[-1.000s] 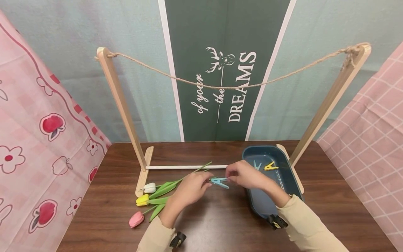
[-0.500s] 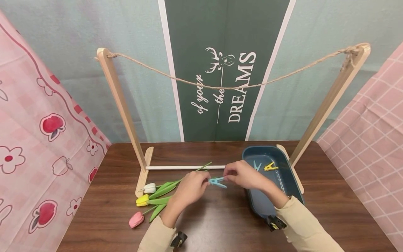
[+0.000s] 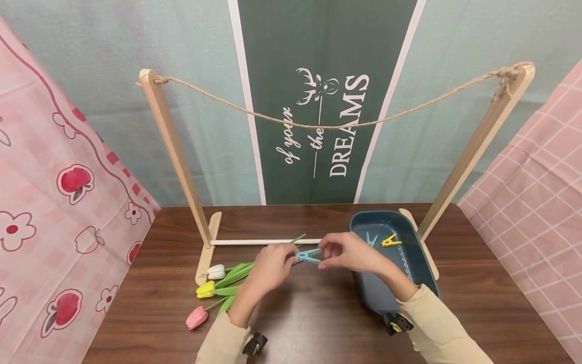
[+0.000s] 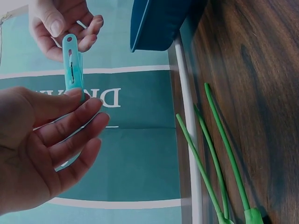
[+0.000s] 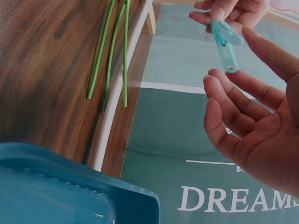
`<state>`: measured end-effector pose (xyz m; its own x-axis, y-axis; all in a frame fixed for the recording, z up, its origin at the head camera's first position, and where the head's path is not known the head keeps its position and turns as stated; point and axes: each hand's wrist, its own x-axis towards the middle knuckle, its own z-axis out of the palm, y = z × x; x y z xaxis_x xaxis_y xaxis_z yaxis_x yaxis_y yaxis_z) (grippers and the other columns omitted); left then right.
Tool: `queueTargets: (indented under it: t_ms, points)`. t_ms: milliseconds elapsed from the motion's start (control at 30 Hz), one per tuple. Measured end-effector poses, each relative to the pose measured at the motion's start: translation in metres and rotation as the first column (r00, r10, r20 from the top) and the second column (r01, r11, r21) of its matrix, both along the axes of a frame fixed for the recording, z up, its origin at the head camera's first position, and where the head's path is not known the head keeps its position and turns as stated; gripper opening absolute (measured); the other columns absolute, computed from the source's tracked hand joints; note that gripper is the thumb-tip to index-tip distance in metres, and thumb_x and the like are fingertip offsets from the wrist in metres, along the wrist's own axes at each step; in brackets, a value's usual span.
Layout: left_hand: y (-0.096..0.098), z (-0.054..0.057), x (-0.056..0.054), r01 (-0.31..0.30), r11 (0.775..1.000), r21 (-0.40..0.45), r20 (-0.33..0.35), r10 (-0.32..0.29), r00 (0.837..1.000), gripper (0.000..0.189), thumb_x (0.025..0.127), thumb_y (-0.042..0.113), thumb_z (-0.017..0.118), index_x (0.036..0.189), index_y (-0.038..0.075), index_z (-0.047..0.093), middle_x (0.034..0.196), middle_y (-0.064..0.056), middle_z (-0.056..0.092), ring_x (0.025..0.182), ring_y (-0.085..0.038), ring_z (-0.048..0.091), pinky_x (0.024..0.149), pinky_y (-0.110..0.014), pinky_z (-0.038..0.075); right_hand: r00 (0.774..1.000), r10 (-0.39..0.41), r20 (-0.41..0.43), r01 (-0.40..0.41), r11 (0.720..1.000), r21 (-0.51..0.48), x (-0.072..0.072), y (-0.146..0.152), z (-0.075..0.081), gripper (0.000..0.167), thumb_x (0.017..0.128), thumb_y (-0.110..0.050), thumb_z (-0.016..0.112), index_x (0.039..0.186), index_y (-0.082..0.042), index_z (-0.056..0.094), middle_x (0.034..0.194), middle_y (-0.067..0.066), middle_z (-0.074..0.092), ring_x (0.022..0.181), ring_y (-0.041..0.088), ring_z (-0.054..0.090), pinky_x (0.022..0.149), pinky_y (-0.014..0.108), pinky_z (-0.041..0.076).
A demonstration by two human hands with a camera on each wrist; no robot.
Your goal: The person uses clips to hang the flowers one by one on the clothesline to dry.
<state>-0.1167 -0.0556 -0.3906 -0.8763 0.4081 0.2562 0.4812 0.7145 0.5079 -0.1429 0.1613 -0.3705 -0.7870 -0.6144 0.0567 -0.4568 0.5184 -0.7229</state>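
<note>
My left hand (image 3: 272, 267) pinches a light blue clothespin (image 3: 308, 256) by one end between thumb and fingers, above the table. Its two handles spread apart toward my right hand (image 3: 349, 253). In the right wrist view the right thumb and fingers are parted, with fingertips right at the ends of the clothespin (image 5: 225, 49). Left of the hands lie three artificial tulips: white (image 3: 216, 271), yellow (image 3: 205, 289) and pink (image 3: 197, 317). Their green stems (image 4: 226, 149) run under the left hand in the head view.
A dark blue basin (image 3: 429, 270) at the right holds a blue clothespin (image 3: 371, 239) and a yellow clothespin (image 3: 391, 241). Wooden posts (image 3: 177, 156) rise on both sides, with a sagging twine rope (image 3: 313, 126) strung between them. A white rod (image 3: 250, 242) joins their feet.
The left hand has shifted slightly left and up with the clothespin. The right hand has followed leftward, and its thumb and fingers have parted around the handle ends.
</note>
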Motion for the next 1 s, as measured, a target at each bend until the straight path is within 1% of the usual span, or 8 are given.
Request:
queueTargets:
  t_ms: [133,300,400,633,767,867,1000]
  points:
    - [0.0000,0.0000,-0.0004,-0.013,1.000,-0.008,0.010,0.013,1.000,0.004,0.083,0.009,0.065,0.082,0.012,0.066,0.067,0.007,0.056,0.058,-0.009,0.046,0.055,-0.025,0.040,1.000,-0.003,-0.008,0.003,1.000,-0.003,0.0005,-0.0005,-0.0009,0.033,0.069,-0.019,0.079,0.092,-0.003,0.063,0.073,-0.003,0.059,0.066,0.006,0.054,0.060,0.024,0.046]
    - [0.0000,-0.0002,-0.0003,-0.011,1.000,-0.013,0.026,0.011,1.000,0.004,0.084,0.009,0.064,0.082,0.012,0.066,0.068,0.007,0.057,0.058,-0.009,0.046,0.056,-0.026,0.040,1.000,-0.015,-0.009,0.015,1.000,0.006,0.0006,-0.0005,-0.0015,0.028,0.072,-0.016,0.078,0.091,-0.004,0.062,0.074,-0.007,0.058,0.067,0.006,0.054,0.061,0.024,0.046]
    - [0.0001,-0.0004,-0.0005,-0.005,1.000,-0.018,0.031,0.006,0.999,0.004,0.083,0.009,0.065,0.081,0.012,0.066,0.068,0.007,0.057,0.059,-0.009,0.047,0.056,-0.026,0.041,1.000,-0.014,0.000,0.014,1.000,-0.001,0.0002,-0.0009,-0.0011,0.027,0.073,-0.016,0.076,0.092,-0.003,0.062,0.075,-0.006,0.058,0.068,0.007,0.055,0.061,0.024,0.047]
    - [0.0006,-0.0010,-0.0012,-0.002,0.999,-0.038,0.034,0.003,0.999,0.004,0.082,0.009,0.066,0.079,0.012,0.066,0.068,0.007,0.057,0.058,-0.009,0.048,0.055,-0.027,0.041,1.000,-0.008,0.026,0.010,0.998,-0.060,-0.0021,-0.0018,-0.0015,0.023,0.076,-0.011,0.073,0.094,-0.001,0.062,0.078,-0.003,0.060,0.069,0.009,0.055,0.064,0.026,0.048]
    - [0.0014,-0.0008,-0.0014,0.001,0.999,-0.035,0.047,0.000,0.999,0.004,0.082,0.010,0.066,0.079,0.012,0.065,0.067,0.007,0.056,0.058,-0.009,0.046,0.055,-0.026,0.040,0.998,-0.009,0.057,0.015,0.995,-0.100,-0.0033,-0.0030,-0.0033,0.020,0.079,-0.008,0.070,0.095,-0.001,0.061,0.079,0.000,0.059,0.072,0.012,0.055,0.064,0.026,0.048]
    - [0.0020,-0.0004,-0.0015,0.007,1.000,-0.027,0.058,-0.005,0.998,0.004,0.083,0.011,0.065,0.079,0.011,0.065,0.067,0.007,0.054,0.057,-0.009,0.045,0.054,-0.025,0.038,0.996,-0.014,0.088,0.025,0.991,-0.128,-0.0033,-0.0042,-0.0039,0.019,0.081,-0.006,0.068,0.097,0.002,0.060,0.081,0.002,0.059,0.072,0.014,0.055,0.063,0.026,0.047]
    - [0.0025,0.0003,-0.0013,0.010,1.000,-0.018,0.066,-0.009,0.998,0.005,0.084,0.012,0.065,0.079,0.010,0.065,0.066,0.006,0.054,0.057,-0.009,0.045,0.053,-0.024,0.037,0.994,-0.009,0.109,0.026,0.988,-0.152,-0.0026,-0.0048,-0.0044,0.021,0.082,-0.002,0.065,0.100,0.006,0.058,0.084,0.006,0.059,0.073,0.016,0.055,0.063,0.026,0.047]
